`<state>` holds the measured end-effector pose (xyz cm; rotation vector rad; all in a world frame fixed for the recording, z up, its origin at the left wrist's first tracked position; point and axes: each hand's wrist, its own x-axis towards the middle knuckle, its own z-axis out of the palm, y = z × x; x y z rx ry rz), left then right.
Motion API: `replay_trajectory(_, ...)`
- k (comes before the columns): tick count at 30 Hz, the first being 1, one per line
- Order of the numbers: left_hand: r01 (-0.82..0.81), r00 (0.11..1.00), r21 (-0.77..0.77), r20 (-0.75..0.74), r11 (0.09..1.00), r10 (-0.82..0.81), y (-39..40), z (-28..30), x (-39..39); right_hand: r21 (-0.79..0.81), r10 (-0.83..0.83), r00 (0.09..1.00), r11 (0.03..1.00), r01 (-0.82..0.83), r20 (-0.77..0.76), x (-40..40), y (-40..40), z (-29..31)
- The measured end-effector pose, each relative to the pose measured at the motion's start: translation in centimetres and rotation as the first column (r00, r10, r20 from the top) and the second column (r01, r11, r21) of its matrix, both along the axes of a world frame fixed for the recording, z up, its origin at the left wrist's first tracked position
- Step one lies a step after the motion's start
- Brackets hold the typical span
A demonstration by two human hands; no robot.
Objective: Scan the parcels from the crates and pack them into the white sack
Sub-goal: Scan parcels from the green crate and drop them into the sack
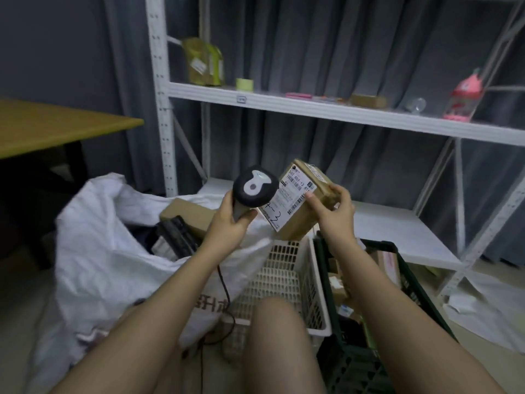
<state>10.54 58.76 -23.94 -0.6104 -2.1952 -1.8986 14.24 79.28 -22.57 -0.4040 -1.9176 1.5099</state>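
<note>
the cardboard parcel [305,200] is held in the air above the far end of the white crate [284,282], tilted so that its labelled face is turned up and toward the left. its shipping label [292,194] runs along the long axis of the box, from the far upper corner down toward the near lower corner, with the barcode close to the thumb. the parcel is grasped by the right hand [332,209], thumb on the labelled face and the other fingers [342,194] wrapped round the right edge.

just left of the parcel, the barcode scanner [255,186] is gripped by its handle in the left hand [230,220], fingers clenched round it. its dark head is seen almost touching the left edge of the label and seems aimed at it, so the scan is judged to be the step in hand. whether the barcode has been read cannot be told. the scanner cable [224,285] hangs down from the handle, left of the white crate.

the coming move is judged to turn on the white sack [108,251], which lies below and left of the parcel with its mouth open upward, nearer the left hand than the right; the parcel would have to be carried leftward across the scanner. other parcels are already seen inside the sack.

right of the white crate, touching it, a dark green crate [409,282] holds more parcels. behind the parcel a white shelving rack [312,109] stands against a grey curtain.
</note>
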Motion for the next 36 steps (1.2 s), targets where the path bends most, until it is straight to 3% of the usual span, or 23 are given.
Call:
replay_trajectory(10, -0.233, 0.972, 0.119, 0.0, 0.965, 0.235, -13.4, 0.4, 0.5, 0.002, 0.237, 0.971, 0.971, -0.237, 0.0, -6.4, -13.0, 0.3)
replay_trajectory(14, -0.3, 0.953, 0.15, 0.019, 0.942, 0.301, -16.7, 0.2, 0.2, 0.115, 0.284, 0.942, 0.945, -0.307, 0.179, -9.1, -16.5, -1.1)
replay_trajectory(17, -0.354, 0.935, 0.156, 0.039, 0.922, 0.352, -18.1, -0.4, -0.1, 0.273, 0.327, 0.869, 0.856, -0.439, 0.372, -9.9, -17.7, -2.6)
replay_trajectory(20, -0.371, 0.929, 0.173, 0.068, 0.912, 0.364, -18.3, -0.9, -0.2, 0.21, 0.508, 0.762, 0.758, -0.617, 0.402, -9.3, -19.2, -3.7)
replay_trajectory(23, -0.368, 0.93, 0.175, 0.09, 0.913, 0.357, -18.4, -1.5, -0.3, 0.141, 0.549, 0.771, 0.777, -0.613, 0.323, -9.6, -19.6, -4.4)
replay_trajectory(25, -0.364, 0.931, 0.177, 0.097, 0.914, 0.352, -18.6, -1.9, -0.4, 0.187, 0.479, 0.814, 0.811, -0.554, 0.329, -10.1, -19.3, -4.9)
replay_trajectory(27, -0.365, 0.93, 0.166, 0.101, 0.916, 0.353, -18.6, -2.1, -0.4, 0.279, 0.431, 0.811, 0.785, -0.553, 0.396, -10.1, -19.1, -5.2)
replay_trajectory(28, -0.364, 0.931, 0.161, 0.102, 0.917, 0.351, -18.5, -2.2, -0.4, 0.25, 0.482, 0.768, 0.752, -0.61, 0.423, -9.9, -19.2, -5.3)
replay_trajectory(31, -0.353, 0.935, 0.178, 0.104, 0.919, 0.339, -18.2, -2.5, -0.3, -0.111, 0.71, 0.593, 0.671, -0.733, 0.379, -8.9, -19.7, -5.2)
replay_trajectory(33, -0.348, 0.937, 0.176, 0.11, 0.921, 0.333, -17.9, -2.5, -0.2, -0.138, 0.7, 0.658, 0.707, -0.694, 0.277, -9.1, -19.2, -5.1)
replay_trajectory(36, -0.335, 0.941, 0.172, 0.112, 0.926, 0.32, -17.4, -2.6, -0.2, 0.06, 0.511, 0.849, 0.851, -0.522, 0.138, -9.8, -17.8, -5.0)
